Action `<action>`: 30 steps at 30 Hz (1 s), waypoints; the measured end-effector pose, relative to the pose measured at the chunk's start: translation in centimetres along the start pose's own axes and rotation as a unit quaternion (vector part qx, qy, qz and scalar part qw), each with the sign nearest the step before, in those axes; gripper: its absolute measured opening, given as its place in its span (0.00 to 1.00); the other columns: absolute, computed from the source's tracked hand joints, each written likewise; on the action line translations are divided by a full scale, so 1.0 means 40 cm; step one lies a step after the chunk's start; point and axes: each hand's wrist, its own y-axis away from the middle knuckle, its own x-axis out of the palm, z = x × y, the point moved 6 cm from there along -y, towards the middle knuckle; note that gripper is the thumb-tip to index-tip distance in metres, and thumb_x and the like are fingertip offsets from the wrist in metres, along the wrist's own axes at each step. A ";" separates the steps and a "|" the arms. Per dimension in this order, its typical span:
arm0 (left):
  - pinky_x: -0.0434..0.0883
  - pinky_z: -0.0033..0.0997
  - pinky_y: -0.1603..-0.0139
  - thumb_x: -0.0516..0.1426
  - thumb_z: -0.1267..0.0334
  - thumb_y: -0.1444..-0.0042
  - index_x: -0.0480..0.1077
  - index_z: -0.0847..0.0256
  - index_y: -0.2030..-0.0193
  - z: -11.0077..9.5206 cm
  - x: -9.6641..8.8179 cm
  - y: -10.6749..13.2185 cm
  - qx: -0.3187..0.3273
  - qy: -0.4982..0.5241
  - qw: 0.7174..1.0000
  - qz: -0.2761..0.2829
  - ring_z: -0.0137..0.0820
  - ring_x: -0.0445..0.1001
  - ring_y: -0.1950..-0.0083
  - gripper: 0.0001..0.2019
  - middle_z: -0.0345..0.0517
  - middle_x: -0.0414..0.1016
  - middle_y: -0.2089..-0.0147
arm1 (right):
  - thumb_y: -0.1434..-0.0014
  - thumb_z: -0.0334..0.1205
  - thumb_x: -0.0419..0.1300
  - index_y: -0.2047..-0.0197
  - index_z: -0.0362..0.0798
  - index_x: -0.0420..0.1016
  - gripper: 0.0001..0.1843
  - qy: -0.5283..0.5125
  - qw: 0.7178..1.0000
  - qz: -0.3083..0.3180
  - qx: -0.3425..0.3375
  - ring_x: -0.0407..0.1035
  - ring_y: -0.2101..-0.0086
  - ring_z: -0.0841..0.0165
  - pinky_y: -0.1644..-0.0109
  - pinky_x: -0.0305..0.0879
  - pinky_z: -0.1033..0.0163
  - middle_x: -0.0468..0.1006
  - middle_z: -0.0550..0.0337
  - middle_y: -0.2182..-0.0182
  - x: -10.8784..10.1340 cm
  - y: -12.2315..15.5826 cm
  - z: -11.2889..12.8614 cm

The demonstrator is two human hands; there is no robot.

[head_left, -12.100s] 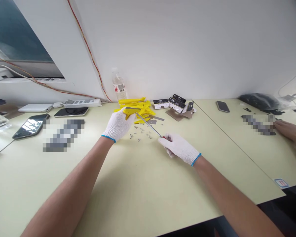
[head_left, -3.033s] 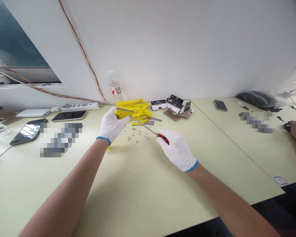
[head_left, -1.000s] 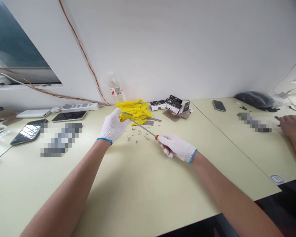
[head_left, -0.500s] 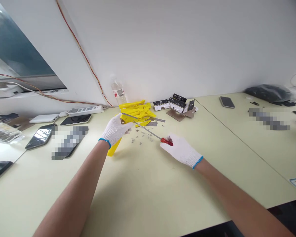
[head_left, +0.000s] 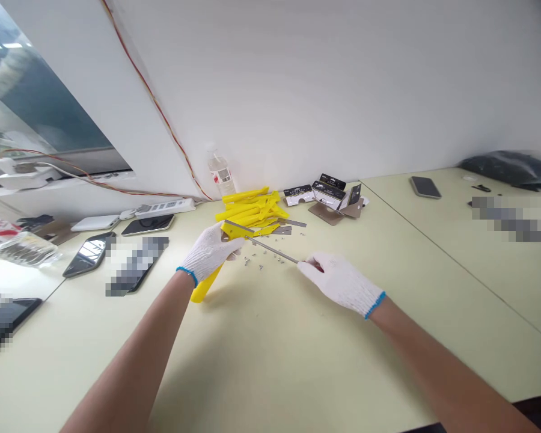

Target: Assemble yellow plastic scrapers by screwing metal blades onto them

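Observation:
Wearing a white glove, my left hand point(head_left: 210, 252) is closed around a yellow scraper point(head_left: 202, 290) with a flat metal blade point(head_left: 238, 227) along its head. Its handle points down toward the table. In my right hand point(head_left: 338, 282), also gloved, is a screwdriver point(head_left: 276, 251); the fingers wrap its red handle and cover most of it. The screwdriver's tip meets the scraper's head near my left fingertips. Just beyond lies a pile of yellow scraper handles point(head_left: 247, 210), with loose metal blades point(head_left: 283, 230) at its right edge. Several small screws point(head_left: 261, 267) are scattered below the shaft.
Opened black-and-white card boxes point(head_left: 329, 195) stand against the wall, right of a clear bottle point(head_left: 220, 173). Phones point(head_left: 148, 224) and a power strip point(head_left: 166, 207) lie at left. Another phone point(head_left: 425, 187) and a dark plastic-wrapped bundle point(head_left: 509, 168) are at right.
The view has shifted slightly. My right hand now covers nearly all of the red screwdriver handle, which showed more before. The tip stays at the scraper's head, and my left hand keeps its hold.

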 end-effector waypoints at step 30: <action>0.67 0.31 0.67 0.58 0.54 0.43 0.76 0.55 0.55 0.042 -0.063 0.122 0.046 -0.206 0.969 -0.130 0.37 0.77 0.66 0.13 0.44 0.81 0.66 | 0.29 0.56 0.51 0.45 0.44 0.67 0.24 -0.454 0.796 0.354 0.186 0.47 0.80 0.82 0.79 0.44 0.76 0.62 0.63 0.72 0.125 0.057 0.051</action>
